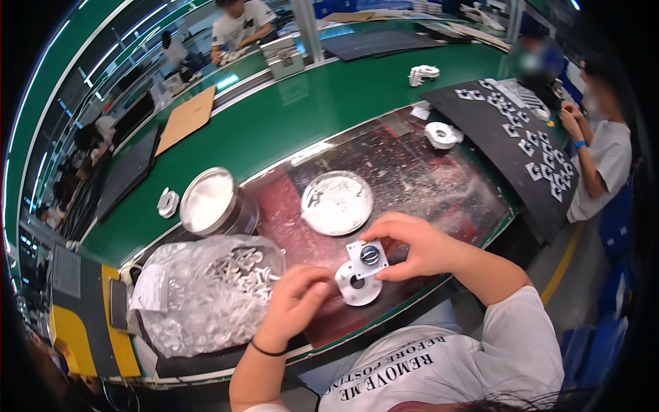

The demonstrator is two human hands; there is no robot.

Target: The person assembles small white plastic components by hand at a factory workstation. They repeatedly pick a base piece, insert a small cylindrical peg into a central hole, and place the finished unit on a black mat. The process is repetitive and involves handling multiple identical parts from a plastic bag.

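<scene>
In my right hand (405,250), thumb and fingers pinch a small square white plate (360,266) with a dark, shiny round centre. Just below it, partly overlapped by the plate, is a white round flanged part (359,295) with a hole in its middle. My left hand (296,299) is at the left edge of this round part, its fingers curled and thumb drawn in toward them. Whatever those fingertips hold, if anything, is too small to make out. Beyond both hands lies a shallow round dish (338,204) coated with white material.
A clear plastic bag (199,295) of small white parts lies left, with a tub (209,199) of white material behind it. A white housing (441,136) stands at the mat's far right. Black board (501,130) carries several small pieces; a co-worker (597,151) sits beside it.
</scene>
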